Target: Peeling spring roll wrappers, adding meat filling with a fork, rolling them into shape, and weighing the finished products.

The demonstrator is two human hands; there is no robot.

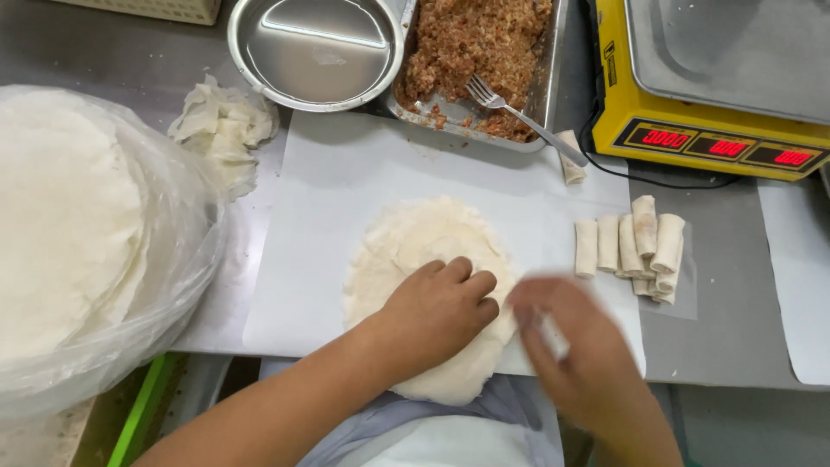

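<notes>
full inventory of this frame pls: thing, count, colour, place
Round thin dough wrappers: one stack, off-white, centre of white board.
White board: one, under the stack.
Rolled spring rolls: about nine, pale, piled right of the stack; one more by the fork handle.
Metal tray of minced filling: one, brown-red, top centre.
Metal fork: one, resting in the tray.
Round steel bowl: one, silver, top left of tray.
Torn wrapper scraps: one heap, white, left of board.
Bagged wrappers: one clear bag, far left.
Yellow scale: one, top right.
Left hand: fingers curled, pressing on the stack.
Right hand: blurred, at the stack's right edge.
</notes>
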